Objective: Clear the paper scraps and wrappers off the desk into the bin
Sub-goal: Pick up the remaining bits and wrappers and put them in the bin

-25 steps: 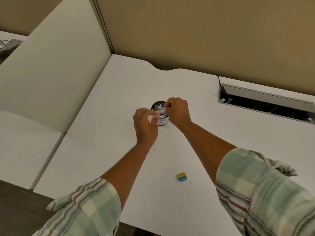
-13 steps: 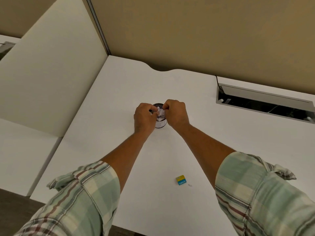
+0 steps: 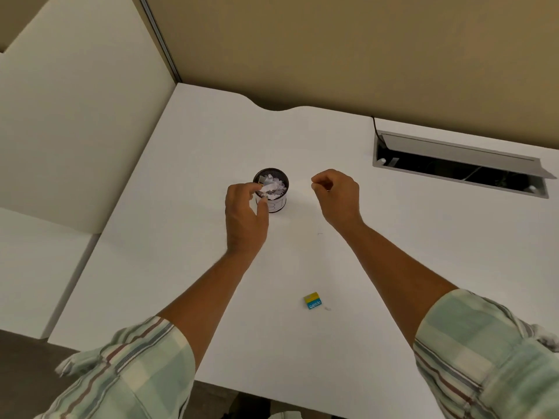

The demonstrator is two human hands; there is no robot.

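Observation:
A small black mesh bin (image 3: 273, 171) stands mid-desk, heaped with white paper scraps (image 3: 274, 189). My left hand (image 3: 245, 214) is at the bin's left rim. Its thumb and forefinger are apart and touch the nearest scrap and the bin's wall. My right hand (image 3: 338, 195) hovers to the right of the bin, clear of it. Its fingers are curled in with thumb and forefinger pinched, and I see nothing in them. A small yellow and blue wrapper (image 3: 312, 300) lies on the white desk (image 3: 205, 140) near the front. A tiny white scrap (image 3: 327, 309) lies just right of it.
An open cable tray with a grey lid (image 3: 459, 166) is cut into the desk at the back right, and a black cable enters its corner. A white partition panel (image 3: 78, 125) bounds the desk on the left, a beige wall at the back.
Both hands were together over the bin, pressing paper into it. My right hand has since pulled away to the right, while my left hand has stayed at the bin's left rim.

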